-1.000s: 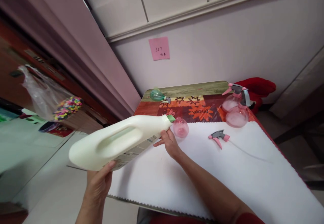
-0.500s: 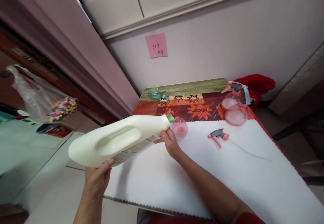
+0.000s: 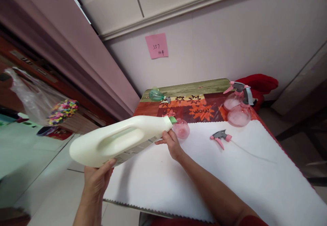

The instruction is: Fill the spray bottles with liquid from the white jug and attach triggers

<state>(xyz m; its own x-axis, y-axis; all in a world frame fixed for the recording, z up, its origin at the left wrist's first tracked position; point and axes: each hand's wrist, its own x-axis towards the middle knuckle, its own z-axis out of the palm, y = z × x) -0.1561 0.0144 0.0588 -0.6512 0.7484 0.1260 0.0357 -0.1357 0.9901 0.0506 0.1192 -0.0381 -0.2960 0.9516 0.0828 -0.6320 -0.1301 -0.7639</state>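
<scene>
A large white detergent jug (image 3: 84, 148) with a green pouring spout (image 3: 173, 119) lies tilted nearly level between my hands. My left hand (image 3: 98, 176) grips its underside near the base, thumb on the side. My right hand (image 3: 172, 144) is closed under the neck, steadying it. Just beyond the spout stands a small pink spray bottle (image 3: 182, 130) without its head; whether spout and bottle mouth touch, I cannot tell. A loose grey and pink spray head (image 3: 220, 138) with a thin tube lies on the white cloth to the right.
Two pink spray bottles (image 3: 239, 116) with heads stand at the table's right edge. A green spray bottle (image 3: 156, 95) lies at the back left. A pink note (image 3: 157, 45) is on the wall. A plastic bag (image 3: 30, 93) and colourful beads (image 3: 63, 112) are at the left.
Almost nothing differs. The jug's base end appears slightly higher, and both hands keep their hold.
</scene>
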